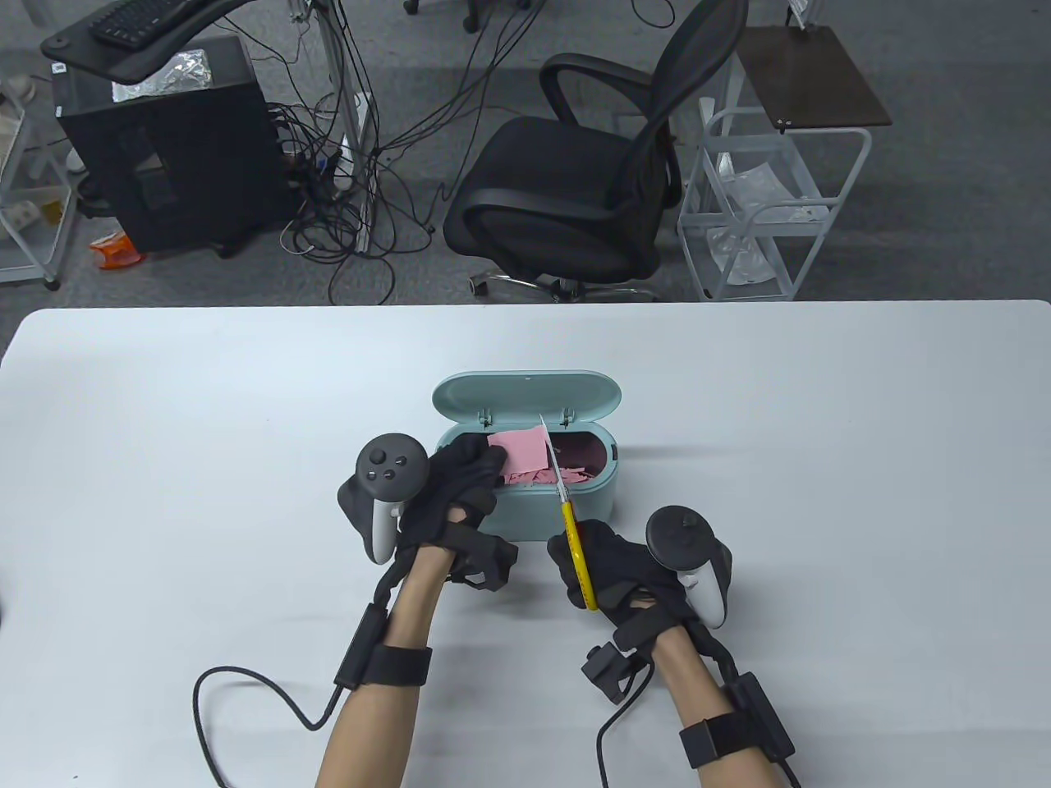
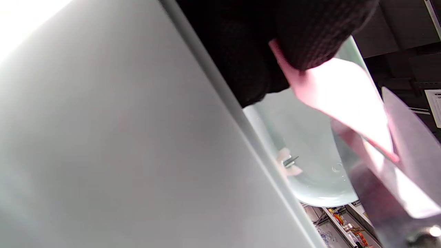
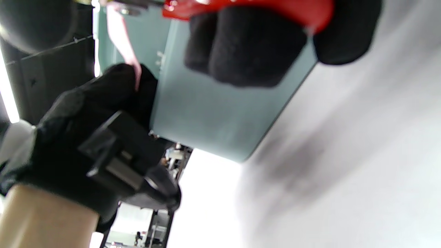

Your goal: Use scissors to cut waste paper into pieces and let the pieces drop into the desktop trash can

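Observation:
A mint-green desktop trash can (image 1: 546, 513) stands mid-table with its lid (image 1: 525, 394) tipped back. Over its left side my left hand (image 1: 483, 458) pinches a pink sheet of paper (image 1: 519, 451). My right hand (image 1: 587, 562) grips the yellow-handled scissors (image 1: 575, 546) in front of the can; the blades reach up across the sheet's right edge. Several pink scraps (image 1: 571, 476) lie inside. In the left wrist view a blade (image 2: 413, 151) meets the paper (image 2: 341, 100) below my gloved fingertips (image 2: 310, 34). The right wrist view has my fingers (image 3: 248, 44) curled round the handle (image 3: 248, 8).
The white table (image 1: 821, 492) spreads wide on both sides of the can. Glove cables (image 1: 246, 689) trail near the front edge. Beyond the far edge stand a black office chair (image 1: 591, 189), a white wire cart (image 1: 772, 205) and a computer tower (image 1: 164, 164).

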Demonstrator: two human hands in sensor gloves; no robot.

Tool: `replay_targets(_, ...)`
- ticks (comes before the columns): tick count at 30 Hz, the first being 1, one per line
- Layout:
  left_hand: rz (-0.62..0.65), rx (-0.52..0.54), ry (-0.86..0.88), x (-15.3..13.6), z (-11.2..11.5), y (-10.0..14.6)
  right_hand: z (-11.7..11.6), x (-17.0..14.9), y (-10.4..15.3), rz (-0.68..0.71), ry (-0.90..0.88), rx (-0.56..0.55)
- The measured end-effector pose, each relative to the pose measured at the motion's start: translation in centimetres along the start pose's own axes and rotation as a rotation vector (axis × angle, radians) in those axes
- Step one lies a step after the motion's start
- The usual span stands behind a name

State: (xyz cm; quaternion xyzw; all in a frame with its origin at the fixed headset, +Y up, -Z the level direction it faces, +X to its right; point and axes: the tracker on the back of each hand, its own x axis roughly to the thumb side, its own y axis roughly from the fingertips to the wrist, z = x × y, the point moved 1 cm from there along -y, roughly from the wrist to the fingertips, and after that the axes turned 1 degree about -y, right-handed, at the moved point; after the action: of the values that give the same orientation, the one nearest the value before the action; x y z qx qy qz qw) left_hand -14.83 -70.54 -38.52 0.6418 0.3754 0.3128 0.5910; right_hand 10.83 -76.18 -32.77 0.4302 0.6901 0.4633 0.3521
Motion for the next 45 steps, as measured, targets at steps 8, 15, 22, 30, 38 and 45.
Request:
replay_targets(8,0.022,0.014,-0.055,0.2,0.1,0.0,0.0,0.3,0.4,0.013,0.023,0.011)
replay_targets(15,0.037,0.007,-0.088,0.3,0.3,0.1,-0.1,0.3,-0.6,-0.018,0.014,0.01)
replay_targets(22,0.031,-0.008,-0.065,0.2,0.3,0.1,0.2,0.0,-1.1,-0.017,-0.077,-0.014)
replay_targets(30,0.02,-0.013,-0.033,0.0,0.2,0.1,0.4,-0.4,-1.0,-0.027,-0.133,-0.098)
replay_targets(38,-0.011,-0.007,0.045,-0.4,0.0,0.0,0.1,-0.9,-0.2,-0.026,-0.043,0.058)
replay_targets(45,-0.023,-0.002,0.07,-0.4,0.0,0.0,-0.9,-1.1,0.0,-0.022,0.052,0.077)
